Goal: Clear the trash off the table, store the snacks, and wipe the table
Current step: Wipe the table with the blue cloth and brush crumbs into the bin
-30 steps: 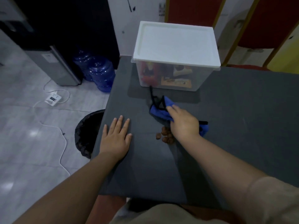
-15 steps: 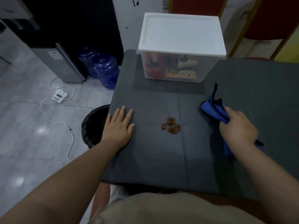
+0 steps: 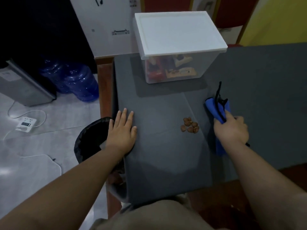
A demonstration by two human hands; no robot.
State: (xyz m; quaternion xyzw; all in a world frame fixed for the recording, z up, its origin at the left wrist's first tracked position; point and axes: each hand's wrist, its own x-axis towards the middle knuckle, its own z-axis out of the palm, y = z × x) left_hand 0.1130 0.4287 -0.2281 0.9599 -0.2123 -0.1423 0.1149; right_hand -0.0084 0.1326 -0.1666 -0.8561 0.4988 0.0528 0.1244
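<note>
Blue cloth point(image 3: 219, 112), soft and bunched with a black strap or trim along it, lies on the dark grey matte table point(image 3: 166, 163) under the right hand point(image 3: 231, 129). That hand's fingers are curled round the cloth's middle, gripping it — the bundle's long axis runs away from the person toward the far side, one end poking out ahead of the knuckles and the other showing behind the wrist, where the forearm hides part of it. The thin black strap points up past the far end.

Small brown crumbs point(image 3: 189, 125), lumpy and clustered, sit on the table between the two hands, apart from the cloth. What they are is hard to make out.

The left hand point(image 3: 122, 131) rests flat on the table's left edge, fingers straight and slightly spread, holding nothing.

A clear rectangular plastic bin point(image 3: 174, 68) with a smooth white lid stands at the far side; snack packets inside show only as blurred red and orange shapes. A round black-lined trash can point(image 3: 89, 140) sits on the floor just beside the table, partly covered by the left forearm.
</note>
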